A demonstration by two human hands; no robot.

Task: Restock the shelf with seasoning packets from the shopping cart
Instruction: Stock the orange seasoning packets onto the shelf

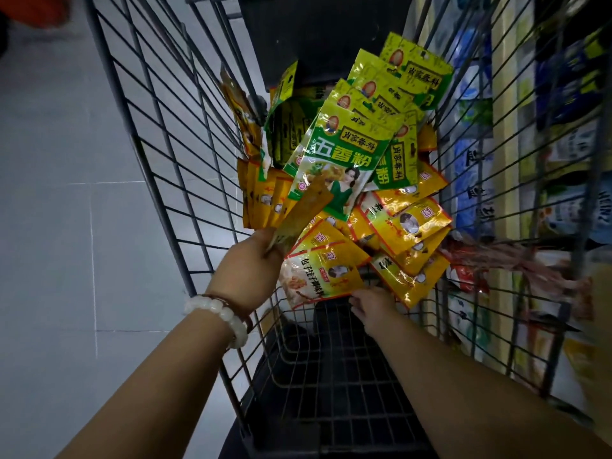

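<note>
- Nearest the camera, both forearms reach down into the wire shopping cart (pixel 159 167); a white bead bracelet (pixel 217 314) sits on the left wrist
- Left hand (pixel 250 270): fingers curled round a gold-orange packet (pixel 303 215), held edge-on and raised above the pile
- Right hand (pixel 372 306): fingertips touch the lower edge of a yellow seasoning packet (pixel 323 276) lying at the near end of the pile; whether they pinch it or merely rest there cannot be told
- Mid-basket: many more yellow packets (pixel 409 223) lie fanned and overlapping on the cart floor, some standing against the left wall
- Farther in: a stack of green five-spice packets (pixel 344 150) leans toward the far end
- Beyond the right wall: shelf stock (pixel 569 134) is visible but blurred; no placed packets can be confirmed
- Judgement: restocking appears far from finished, with the bulk of the load in the cart and one packet in hand
</note>
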